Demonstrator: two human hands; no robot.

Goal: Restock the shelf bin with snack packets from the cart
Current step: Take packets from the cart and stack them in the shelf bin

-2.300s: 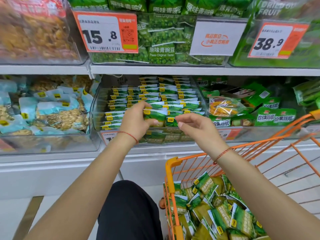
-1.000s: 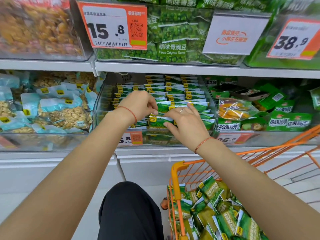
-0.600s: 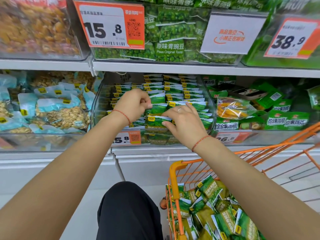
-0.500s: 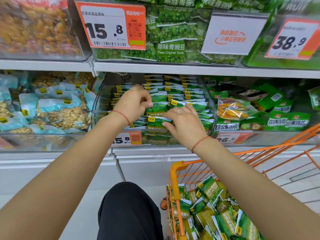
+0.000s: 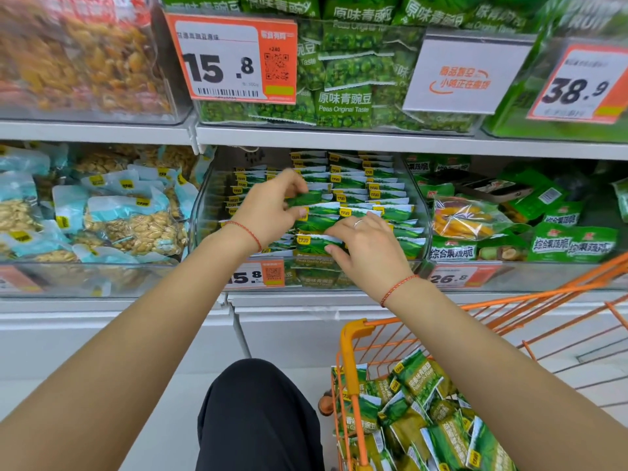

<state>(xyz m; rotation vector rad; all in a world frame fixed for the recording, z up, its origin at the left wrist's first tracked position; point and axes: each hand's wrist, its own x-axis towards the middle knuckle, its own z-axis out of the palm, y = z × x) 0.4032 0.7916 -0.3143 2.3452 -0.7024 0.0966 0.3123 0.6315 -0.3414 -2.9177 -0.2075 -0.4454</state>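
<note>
The clear shelf bin (image 5: 204, 212) on the middle shelf holds rows of green snack packets (image 5: 380, 185) stacked on edge. My left hand (image 5: 268, 207) is inside the bin, its fingers and thumb pinching a green packet (image 5: 306, 198) in the middle row. My right hand (image 5: 367, 246) lies over the front packets, fingers curled on the top edge of the front packet (image 5: 312, 244). The orange cart (image 5: 350, 338) at lower right holds several loose green packets (image 5: 418, 379).
A bin of blue peanut bags (image 5: 112, 219) stands left of the target bin, and a bin of green veggie-crisp bags (image 5: 543, 232) stands right. Price tags (image 5: 234, 59) hang on the upper shelf bins. My knee in black trousers (image 5: 258, 416) is beside the cart.
Both hands carried a packet into the bin and slid it into the front of the rows. Since half a second ago the left hand moved slightly deeper; the right stays on the front packets.
</note>
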